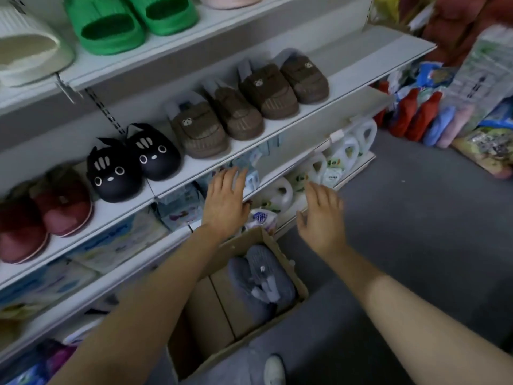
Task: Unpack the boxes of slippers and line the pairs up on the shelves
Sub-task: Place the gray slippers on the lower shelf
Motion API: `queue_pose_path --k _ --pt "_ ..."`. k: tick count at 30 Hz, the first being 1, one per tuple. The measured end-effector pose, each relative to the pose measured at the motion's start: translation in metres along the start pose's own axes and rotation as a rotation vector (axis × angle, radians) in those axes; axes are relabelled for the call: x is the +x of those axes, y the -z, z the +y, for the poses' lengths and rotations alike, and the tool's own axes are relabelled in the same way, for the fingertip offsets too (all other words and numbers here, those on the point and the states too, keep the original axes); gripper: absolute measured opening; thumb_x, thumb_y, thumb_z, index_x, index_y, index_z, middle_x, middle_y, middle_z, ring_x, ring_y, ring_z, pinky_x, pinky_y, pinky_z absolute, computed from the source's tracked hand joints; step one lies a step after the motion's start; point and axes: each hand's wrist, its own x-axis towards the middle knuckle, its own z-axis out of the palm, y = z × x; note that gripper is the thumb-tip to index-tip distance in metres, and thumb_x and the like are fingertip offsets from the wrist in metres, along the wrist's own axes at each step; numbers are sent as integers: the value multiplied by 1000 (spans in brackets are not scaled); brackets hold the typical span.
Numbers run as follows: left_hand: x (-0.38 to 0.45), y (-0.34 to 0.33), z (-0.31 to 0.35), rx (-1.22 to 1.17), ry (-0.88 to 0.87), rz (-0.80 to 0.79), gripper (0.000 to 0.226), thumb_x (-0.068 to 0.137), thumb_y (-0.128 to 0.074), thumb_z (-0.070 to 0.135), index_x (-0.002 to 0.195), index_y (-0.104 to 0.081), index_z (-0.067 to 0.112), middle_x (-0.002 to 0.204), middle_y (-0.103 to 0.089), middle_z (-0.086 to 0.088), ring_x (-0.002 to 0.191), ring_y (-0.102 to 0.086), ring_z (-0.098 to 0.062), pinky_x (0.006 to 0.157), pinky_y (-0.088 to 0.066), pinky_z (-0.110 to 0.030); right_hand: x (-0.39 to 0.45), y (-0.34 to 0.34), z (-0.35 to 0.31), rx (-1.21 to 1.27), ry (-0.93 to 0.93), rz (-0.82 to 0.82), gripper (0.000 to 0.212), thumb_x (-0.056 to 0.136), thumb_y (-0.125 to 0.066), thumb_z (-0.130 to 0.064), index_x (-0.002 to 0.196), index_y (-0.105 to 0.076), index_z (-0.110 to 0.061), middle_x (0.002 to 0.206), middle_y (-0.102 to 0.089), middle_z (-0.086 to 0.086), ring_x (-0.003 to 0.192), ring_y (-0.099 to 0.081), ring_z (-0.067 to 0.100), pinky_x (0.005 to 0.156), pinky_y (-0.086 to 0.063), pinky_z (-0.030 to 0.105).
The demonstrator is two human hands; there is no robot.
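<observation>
Nearest, both forearms reach out over an open cardboard box on the floor; left hand and right hand hover with fingers spread wide, holding nothing. Grey slippers lie in the box, long axis toward 11 o'clock. The slipper shelf has bare room at 1 o'clock, beyond the brown slippers.

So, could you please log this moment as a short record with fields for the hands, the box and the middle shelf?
left hand: left hand open, fingers straight, holding nothing, over the open brown cardboard box
right hand: right hand open, empty, above the box
box contents: grey plush slippers
middle white shelf, left to right: dark red fuzzy slippers, black cat-face slippers, two pairs of brown bear-badge slippers
free space: bare at the shelf's right end
</observation>
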Motion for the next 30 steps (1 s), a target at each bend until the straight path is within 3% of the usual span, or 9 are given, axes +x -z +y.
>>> queue_pose_path --k 6,11,14,18,20,22,25,27,30 --pt "-67 -83 -22 21 -9 -209 72 79 -70 19 143 -43 1 143 -45 -21 130 -41 -40 111 -35 -52 -84 -81 -12 27 -114 -178 66 73 -71 -18 135 -51 -5 127 -58 16 117 -53 37 98 -42 50" --pt "-97 -157 -50 76 -65 -452 65 86 -60 27 145 -42 4 145 -44 -20 130 -42 -42 111 -34 -50 -148 -139 -36 69 -272 -307 72 72 -65 -33 138 -49 -8 133 -55 16 122 -51 38 99 -44 51" --pt "-104 -213 -76 110 -157 -566 61 94 -46 25 151 -32 7 154 -33 -19 140 -30 -39 118 -22 -46 -177 -189 -58 83 -381 -357 75 71 -77 -28 137 -48 -10 134 -55 16 122 -52 37 99 -45 52" --pt "-101 -301 -112 178 -281 -738 66 100 -40 26 158 -12 10 163 -13 -15 150 -14 -33 123 -14 -42 -208 -270 -90 88 -526 -422 81 72 -76 -24 144 -41 -10 141 -50 14 127 -48 36 102 -44 52" --pt "-103 -340 -125 198 -351 -806 63 101 -41 27 157 -18 9 162 -18 -17 148 -22 -32 122 -17 -41 -223 -308 -108 88 -606 -494 87 74 -75 -26 149 -33 -12 146 -46 13 132 -45 36 104 -42 52" --pt "-104 -379 -131 186 -432 -786 55 98 -48 29 148 -41 10 152 -39 -17 138 -41 -31 118 -29 -41 -237 -344 -125 92 -710 -553 88 77 -71 -30 152 -28 -12 151 -41 12 136 -41 36 108 -37 51" --pt "-103 -439 -125 2 -551 -879 33 94 -51 10 122 -64 -1 121 -64 -23 110 -63 -37 95 -51 -45 -259 -389 -144 151 -851 -595 86 77 -69 -34 151 -30 -11 150 -42 13 135 -43 37 107 -39 53" --pt "-98 -468 -119 -92 -524 -920 39 95 -52 10 131 -57 -4 130 -58 -26 114 -61 -39 96 -51 -44 -273 -415 -152 254 -962 -598 84 81 -67 -34 151 -28 -11 152 -39 11 138 -39 33 109 -38 50" --pt "-96 -498 -116 31 -354 -1041 61 101 -44 38 155 -27 13 157 -29 -17 138 -35 -41 114 -33 -45 -281 -446 -164 692 -1338 -582 86 86 -67 -39 155 -17 -26 157 -28 -2 141 -34 21 113 -35 38"
